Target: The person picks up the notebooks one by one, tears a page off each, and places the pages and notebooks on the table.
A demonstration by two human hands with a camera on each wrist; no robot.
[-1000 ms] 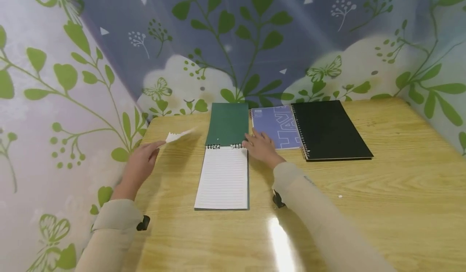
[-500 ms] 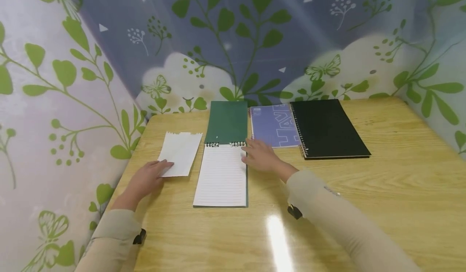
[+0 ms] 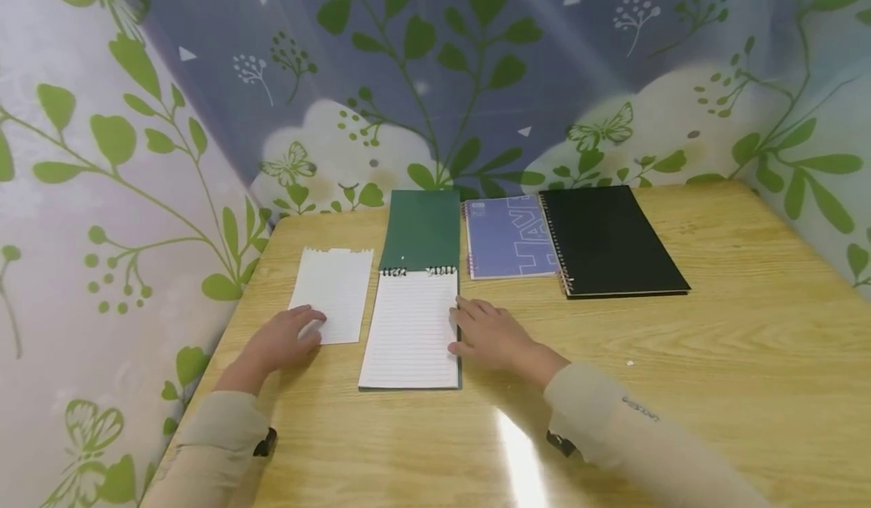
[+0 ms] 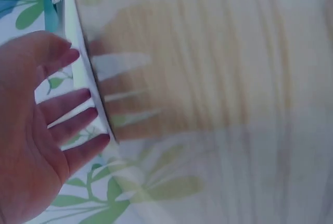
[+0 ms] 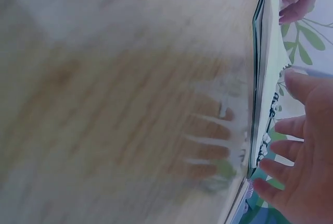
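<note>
Torn sheet [image 3: 336,285] flat on table [image 3: 714,387], by left edge, ragged end toward back edge. Left hand [image 3: 286,338] on its near-left corner, fingers relaxed, no grip. Green notebook [image 3: 415,326] open just right of it, reaching back edge; right hand [image 3: 497,338] at notebook's right side, fingers loose, grasping nothing. Purple notebook [image 3: 502,240], black notebook [image 3: 612,242] along back edge.

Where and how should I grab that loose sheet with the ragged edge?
Probably pinch the loose sheet by its near left corner, coming from the left: it lies flat, its ragged edge faces away, and the open notebook sits close on its right.
</note>
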